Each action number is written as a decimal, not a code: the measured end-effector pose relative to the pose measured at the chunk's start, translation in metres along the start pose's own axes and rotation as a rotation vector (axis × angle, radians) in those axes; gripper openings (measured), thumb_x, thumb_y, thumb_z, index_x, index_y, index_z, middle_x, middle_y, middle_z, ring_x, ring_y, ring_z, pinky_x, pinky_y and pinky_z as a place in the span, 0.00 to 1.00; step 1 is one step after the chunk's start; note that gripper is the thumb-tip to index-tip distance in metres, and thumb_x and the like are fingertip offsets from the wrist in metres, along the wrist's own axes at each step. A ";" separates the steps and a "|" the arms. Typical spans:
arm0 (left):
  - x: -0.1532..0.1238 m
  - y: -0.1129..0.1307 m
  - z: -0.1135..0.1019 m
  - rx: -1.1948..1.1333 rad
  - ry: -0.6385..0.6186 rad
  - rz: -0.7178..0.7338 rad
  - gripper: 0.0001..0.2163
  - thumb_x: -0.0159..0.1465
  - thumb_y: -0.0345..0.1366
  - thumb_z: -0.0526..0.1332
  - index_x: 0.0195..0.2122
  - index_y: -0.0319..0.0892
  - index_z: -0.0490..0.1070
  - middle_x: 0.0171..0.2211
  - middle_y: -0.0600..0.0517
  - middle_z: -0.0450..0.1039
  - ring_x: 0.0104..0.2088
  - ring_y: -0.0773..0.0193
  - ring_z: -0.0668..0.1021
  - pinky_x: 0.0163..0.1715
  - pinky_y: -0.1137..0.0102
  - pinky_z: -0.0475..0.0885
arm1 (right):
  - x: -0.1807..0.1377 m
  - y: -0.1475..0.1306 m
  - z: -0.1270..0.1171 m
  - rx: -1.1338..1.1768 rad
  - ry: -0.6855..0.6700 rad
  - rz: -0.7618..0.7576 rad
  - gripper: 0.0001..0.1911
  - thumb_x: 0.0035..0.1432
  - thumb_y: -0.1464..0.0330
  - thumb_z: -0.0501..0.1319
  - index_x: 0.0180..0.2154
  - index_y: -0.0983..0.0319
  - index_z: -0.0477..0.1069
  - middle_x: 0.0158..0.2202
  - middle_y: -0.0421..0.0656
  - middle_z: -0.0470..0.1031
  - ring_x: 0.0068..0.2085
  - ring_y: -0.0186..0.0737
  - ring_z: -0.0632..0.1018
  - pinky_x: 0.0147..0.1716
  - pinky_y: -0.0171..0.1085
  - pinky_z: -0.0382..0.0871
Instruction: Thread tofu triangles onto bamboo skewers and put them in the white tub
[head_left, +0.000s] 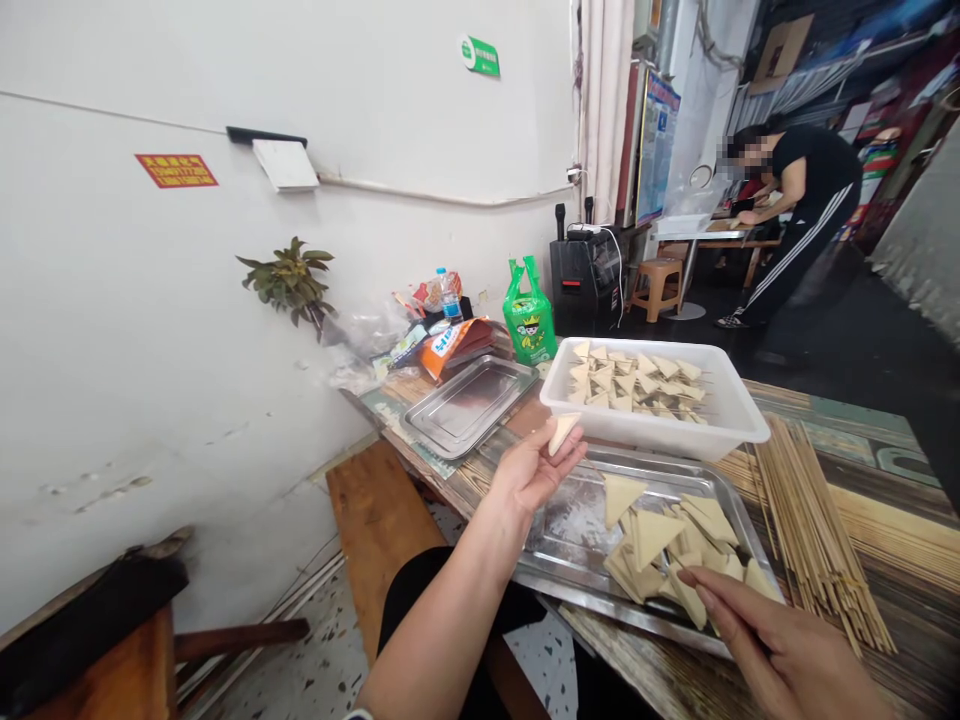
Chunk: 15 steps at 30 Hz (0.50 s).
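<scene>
My left hand (536,465) is closed on a pale triangular tofu piece (564,434), held up above the near metal tray (570,530). A thin bamboo skewer (592,466) seems to run from near that piece toward my right hand (772,640), mostly lost against the tray. My right hand's thumb and forefinger are pinched together at the tray's right side, over a heap of tofu triangles (656,535). Behind the tray, a white plastic tub (652,432) holds rows of skewered triangles. A bundle of bamboo skewers (817,530) lies on the table to the right.
A second metal tray (472,405) lies at the back left. Behind it are snack packets (454,345), a water bottle (450,298) and a green plastic bag (529,318). A black speaker (589,280) stands beyond. Another person (806,190) bends over a far table.
</scene>
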<state>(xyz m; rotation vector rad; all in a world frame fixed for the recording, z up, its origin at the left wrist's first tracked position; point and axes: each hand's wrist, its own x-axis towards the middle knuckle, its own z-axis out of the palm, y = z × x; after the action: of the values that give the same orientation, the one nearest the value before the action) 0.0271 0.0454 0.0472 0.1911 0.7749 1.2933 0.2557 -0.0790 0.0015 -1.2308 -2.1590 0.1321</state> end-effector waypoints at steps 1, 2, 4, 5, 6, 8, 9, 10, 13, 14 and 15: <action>0.000 0.000 0.000 0.000 -0.001 0.009 0.04 0.58 0.26 0.58 0.34 0.33 0.68 0.33 0.42 0.75 0.35 0.59 0.78 0.38 0.61 0.74 | 0.000 0.000 0.000 -0.001 0.000 0.000 0.14 0.59 0.68 0.50 0.44 0.61 0.70 0.39 0.44 0.78 0.37 0.40 0.79 0.35 0.34 0.75; 0.000 0.000 0.001 -0.002 -0.004 0.018 0.04 0.58 0.26 0.58 0.34 0.33 0.68 0.33 0.42 0.75 0.35 0.59 0.78 0.38 0.61 0.74 | 0.000 -0.001 0.000 -0.002 -0.002 0.003 0.14 0.59 0.68 0.51 0.44 0.61 0.69 0.39 0.44 0.78 0.38 0.40 0.79 0.34 0.34 0.75; -0.001 -0.001 0.001 -0.008 -0.010 0.033 0.04 0.57 0.26 0.58 0.34 0.33 0.68 0.33 0.42 0.75 0.35 0.58 0.78 0.38 0.61 0.75 | 0.000 -0.002 0.000 -0.004 -0.005 0.022 0.14 0.59 0.68 0.50 0.44 0.59 0.69 0.39 0.43 0.78 0.38 0.40 0.79 0.34 0.33 0.75; -0.001 -0.001 0.002 -0.011 -0.013 0.041 0.04 0.57 0.26 0.58 0.34 0.33 0.68 0.33 0.42 0.75 0.36 0.58 0.78 0.38 0.61 0.75 | 0.000 -0.003 0.000 -0.005 -0.007 0.030 0.14 0.59 0.68 0.50 0.44 0.59 0.69 0.40 0.43 0.78 0.38 0.40 0.79 0.34 0.33 0.75; -0.001 -0.002 0.002 -0.012 -0.017 0.049 0.04 0.57 0.26 0.58 0.34 0.33 0.68 0.33 0.42 0.75 0.36 0.57 0.78 0.38 0.61 0.75 | 0.000 -0.004 0.000 -0.006 -0.011 0.036 0.14 0.59 0.68 0.50 0.44 0.59 0.69 0.40 0.43 0.78 0.38 0.40 0.79 0.35 0.33 0.75; -0.001 -0.004 0.002 -0.010 -0.030 0.063 0.03 0.57 0.26 0.58 0.34 0.33 0.68 0.34 0.42 0.74 0.37 0.57 0.78 0.39 0.61 0.74 | 0.001 -0.006 0.000 -0.012 -0.001 0.029 0.14 0.59 0.69 0.51 0.44 0.60 0.70 0.39 0.43 0.78 0.38 0.40 0.79 0.35 0.32 0.75; -0.002 -0.005 0.003 -0.006 -0.036 0.068 0.03 0.57 0.26 0.58 0.33 0.33 0.68 0.34 0.42 0.74 0.37 0.57 0.78 0.39 0.61 0.74 | 0.001 -0.006 0.000 -0.017 0.013 0.015 0.14 0.58 0.69 0.51 0.44 0.60 0.70 0.39 0.43 0.78 0.37 0.40 0.79 0.34 0.32 0.75; -0.002 -0.005 0.003 0.000 -0.042 0.071 0.03 0.57 0.26 0.58 0.33 0.33 0.68 0.34 0.42 0.74 0.37 0.57 0.78 0.39 0.61 0.74 | 0.002 -0.007 0.001 -0.024 0.033 -0.001 0.14 0.58 0.69 0.51 0.44 0.61 0.70 0.38 0.43 0.79 0.36 0.39 0.80 0.32 0.31 0.75; -0.004 -0.008 0.006 0.020 -0.051 0.075 0.04 0.57 0.27 0.58 0.34 0.32 0.68 0.34 0.41 0.74 0.36 0.58 0.78 0.39 0.61 0.74 | 0.003 -0.008 0.002 -0.045 0.074 -0.039 0.14 0.58 0.70 0.51 0.43 0.62 0.70 0.36 0.43 0.79 0.32 0.38 0.80 0.28 0.29 0.75; -0.005 -0.009 0.006 0.025 -0.054 0.076 0.04 0.57 0.27 0.58 0.34 0.32 0.68 0.34 0.41 0.74 0.36 0.58 0.78 0.39 0.61 0.74 | 0.003 -0.008 0.002 -0.053 0.074 -0.041 0.14 0.58 0.70 0.51 0.43 0.61 0.70 0.36 0.42 0.79 0.32 0.38 0.80 0.28 0.29 0.75; -0.006 -0.009 0.007 0.029 -0.057 0.078 0.04 0.57 0.27 0.59 0.34 0.32 0.68 0.34 0.42 0.74 0.36 0.58 0.78 0.39 0.61 0.74 | 0.004 -0.008 0.002 -0.061 0.071 -0.040 0.14 0.58 0.70 0.51 0.43 0.61 0.70 0.36 0.42 0.79 0.32 0.38 0.80 0.27 0.30 0.75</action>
<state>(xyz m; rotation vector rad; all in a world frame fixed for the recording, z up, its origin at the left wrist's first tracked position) 0.0383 0.0391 0.0499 0.2827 0.7444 1.3456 0.2470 -0.0804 0.0049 -1.2068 -2.1392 0.0058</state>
